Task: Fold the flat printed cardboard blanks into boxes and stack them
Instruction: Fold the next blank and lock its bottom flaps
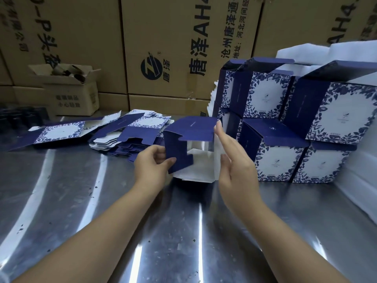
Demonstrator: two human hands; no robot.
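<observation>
On the steel table (122,201), the left hand (152,161) pinches a navy side flap of the half-formed box (191,129); the right hand (234,162) lies flat against its right wall, fingers straight, gripping nothing; flat blanks (130,129) lie behind-left; folded boxes (273,90) stand stacked 2 high at right; brown cartons (163,48) stand beyond.
</observation>
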